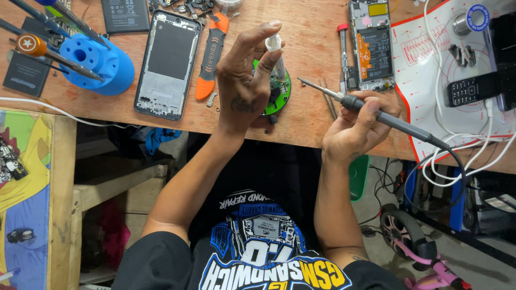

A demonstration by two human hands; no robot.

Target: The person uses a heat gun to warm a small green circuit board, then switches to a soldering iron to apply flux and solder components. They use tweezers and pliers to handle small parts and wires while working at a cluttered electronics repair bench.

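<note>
My left hand (244, 80) pinches a small white tube (274, 44) between thumb and forefinger, held upright over a round green circuit board (284, 88) on the wooden bench (306, 115). My right hand (357, 126) grips a soldering iron (376, 114) by its black handle. Its metal tip points left toward the green board and stops just short of it. A black cable runs from the handle down to the right.
An opened phone frame (167, 64) and an orange utility knife (210, 53) lie left of my hand. A blue screwdriver holder (99, 62) stands far left. Another opened phone (371, 45), a white mat (430, 80) and a black keypad phone (472, 88) lie right.
</note>
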